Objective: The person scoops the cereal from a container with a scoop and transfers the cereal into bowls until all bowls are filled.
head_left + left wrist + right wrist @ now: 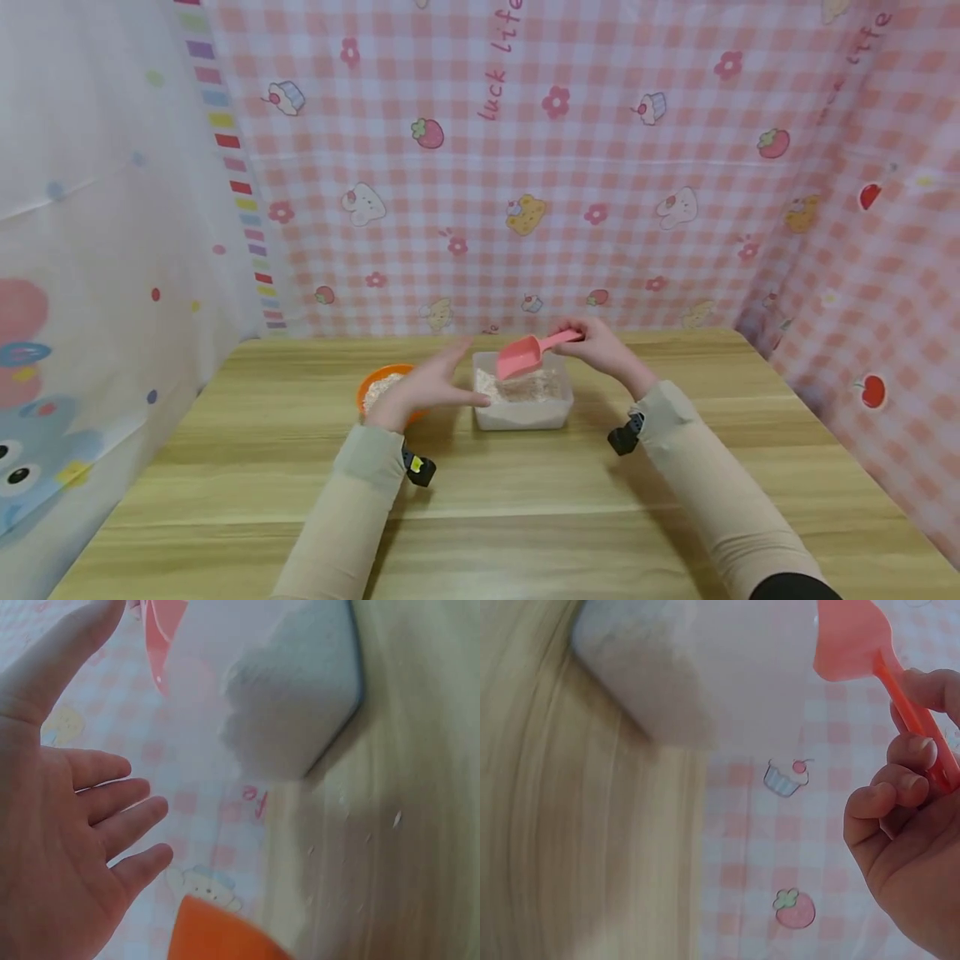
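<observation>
My right hand (596, 343) grips the handle of a pink scoop (519, 357), whose bowl hangs above a white translucent box (523, 416). Flaky pale grain, perhaps oats (540, 385), lies inside that box. In the right wrist view the fingers of the right hand (922, 817) curl round the scoop's handle (911, 709). My left hand (431, 383) is spread with the thumb apart, left of the box and over the side of an orange bowl (362, 392) of similar flakes. The left wrist view shows its palm (67, 832) holding nothing.
Box and bowl stand side by side near the back of a wooden table (517, 508). A few loose flakes (397, 819) lie on the wood. Behind the table hangs a pink checked cloth (465, 183), with more cloth on both sides.
</observation>
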Demonstrator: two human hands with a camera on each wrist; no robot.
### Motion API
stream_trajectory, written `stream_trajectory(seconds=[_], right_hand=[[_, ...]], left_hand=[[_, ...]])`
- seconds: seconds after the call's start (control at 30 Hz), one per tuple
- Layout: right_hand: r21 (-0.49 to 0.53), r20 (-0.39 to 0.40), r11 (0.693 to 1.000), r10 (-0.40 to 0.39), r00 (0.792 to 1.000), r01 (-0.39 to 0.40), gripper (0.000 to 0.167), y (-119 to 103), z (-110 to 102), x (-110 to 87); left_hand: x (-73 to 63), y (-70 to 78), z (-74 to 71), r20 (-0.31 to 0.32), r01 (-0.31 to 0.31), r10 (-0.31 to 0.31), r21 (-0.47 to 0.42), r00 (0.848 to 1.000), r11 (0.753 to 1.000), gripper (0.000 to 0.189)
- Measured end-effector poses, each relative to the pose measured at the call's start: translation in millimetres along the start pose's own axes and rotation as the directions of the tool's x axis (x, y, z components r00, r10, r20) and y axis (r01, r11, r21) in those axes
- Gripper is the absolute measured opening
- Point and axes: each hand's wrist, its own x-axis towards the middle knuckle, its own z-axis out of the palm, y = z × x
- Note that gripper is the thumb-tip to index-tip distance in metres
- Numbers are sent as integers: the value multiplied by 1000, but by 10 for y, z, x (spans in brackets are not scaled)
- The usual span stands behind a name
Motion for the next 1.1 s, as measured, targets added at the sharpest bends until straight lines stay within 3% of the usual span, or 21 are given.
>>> stream_trajectory(seconds=[0.23,0.57,0.8,1.1], right_hand=[[-19,-27,999,38,999,-38,16,504,-19,96],[12,-27,996,89,996,-88,17,586,53,-16],[18,-23,994,106,994,-106,20,605,58,-48],[17,-29,993,119,992,-119,21,608,36,-45]], left_hand=[[105,32,142,16,-1,0,38,1000,999,112],[163,61,303,-3,34,-34,10,999,999,116],[163,76,326,2,70,-70,3,998,998,117],[164,6,329,-19,55,-55,4,998,998,114]])
